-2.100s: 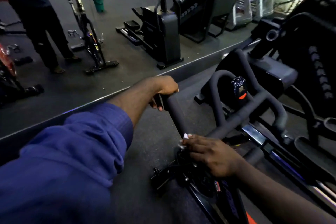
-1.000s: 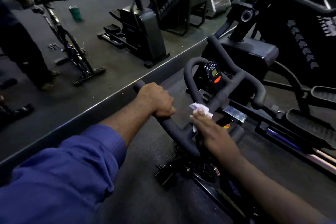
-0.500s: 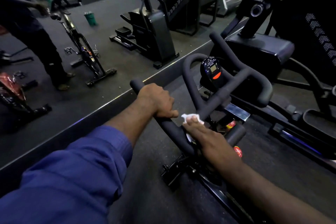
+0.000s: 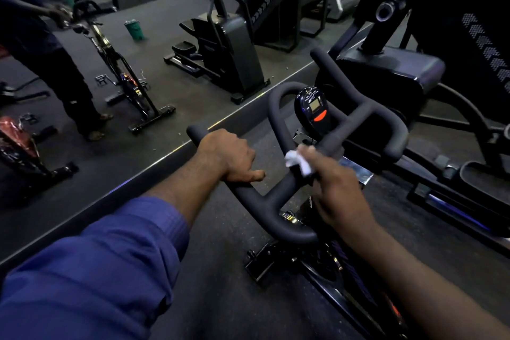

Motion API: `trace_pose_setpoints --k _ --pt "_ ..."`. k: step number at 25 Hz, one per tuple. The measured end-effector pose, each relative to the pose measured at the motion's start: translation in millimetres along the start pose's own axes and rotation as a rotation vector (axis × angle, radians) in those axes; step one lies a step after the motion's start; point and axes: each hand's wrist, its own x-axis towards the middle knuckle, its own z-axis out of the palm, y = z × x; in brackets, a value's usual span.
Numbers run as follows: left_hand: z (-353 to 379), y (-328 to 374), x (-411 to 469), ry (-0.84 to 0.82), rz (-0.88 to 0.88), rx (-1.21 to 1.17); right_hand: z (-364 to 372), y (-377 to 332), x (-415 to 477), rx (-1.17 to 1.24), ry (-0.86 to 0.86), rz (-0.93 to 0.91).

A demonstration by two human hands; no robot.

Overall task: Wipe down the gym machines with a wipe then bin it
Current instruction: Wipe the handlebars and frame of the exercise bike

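Wipe [image 4: 299, 161], white and crumpled, sits bunched under the fingers [image 4: 308, 149] of our right hand [image 4: 340, 193]. They curl around it and press it against the centre stem of the black handlebar [image 4: 265, 201]. The fingertips are blurred, so we cannot tell how each one lies. Our left hand [image 4: 229, 156] wraps the left horn of the same handlebar in a closed grip, thumb lying along the bar, with a blue sleeve [image 4: 96, 270] pushed up the forearm.

We judge the wipe to be light, soft and limp. It is best bunched into a pad and pinned under several fingers, not held by a corner, or it may roll up and slip free as it drags on the padded bar. The handlebar looks stiff and firm enough to take pressure.

Just beyond the wipe, a small round console [image 4: 313, 110] with an orange button sits inside the handlebar loop. Below it, the exercise bike [image 4: 331, 279] stands on the dark floor [image 4: 220, 284]. Well apart, at upper left, stands a green bin [image 4: 134, 30], a likely place for the used wipe.
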Motion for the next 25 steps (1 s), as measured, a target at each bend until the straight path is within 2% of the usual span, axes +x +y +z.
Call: trace_pose_setpoints --k 1,2,5,7,8,10,11,12,15,17,20,23,25 --pt "0.0 0.7 -0.4 -0.003 -0.003 -0.001 -8.7 10.1 12.8 -0.041 0.075 0.071" --pt "0.0 1.2 -0.4 -0.006 -0.009 -0.001 -14.2 15.8 19.4 -0.163 0.067 0.127" --pt "-1.3 0.5 0.1 -0.014 -0.020 -0.010 15.3 3.8 -6.6 -0.414 -0.217 0.165" --pt "0.7 0.1 -0.4 -0.009 -0.029 -0.030 27.0 -13.9 -29.4 -0.320 -0.273 0.112" --pt "1.9 -0.5 0.4 -0.002 -0.029 -0.033 23.8 -18.7 -29.2 -0.207 -0.186 0.099" --pt "4.5 -1.5 1.4 0.011 -0.016 -0.039 8.3 -9.6 -8.9 -0.055 0.103 0.186" --pt "6.0 -1.5 1.2 0.013 -0.012 -0.043 -0.2 -1.3 4.3 -0.069 0.221 0.230" --pt "6.9 -1.4 1.3 0.020 -0.007 -0.044 -9.5 4.6 13.0 -0.163 0.258 0.273" --pt "5.8 -2.3 -0.3 0.040 0.012 -0.046 5.4 -3.2 5.6 -0.429 -0.013 0.395" --pt "5.2 -2.9 -2.5 0.042 0.024 -0.059 34.9 -22.6 -15.4 -0.407 -0.060 0.416" --pt "4.0 -4.3 -5.6 0.069 0.051 -0.065 62.8 -48.6 -46.0 -0.292 -0.025 0.367" --pt "5.7 -4.6 -9.6 0.116 0.077 -0.074 69.5 -63.2 -81.6 -0.304 -0.048 0.122" --pt "7.9 -7.3 -10.1 0.145 0.098 -0.087 68.8 -68.4 -81.8 -0.286 -0.029 0.022"
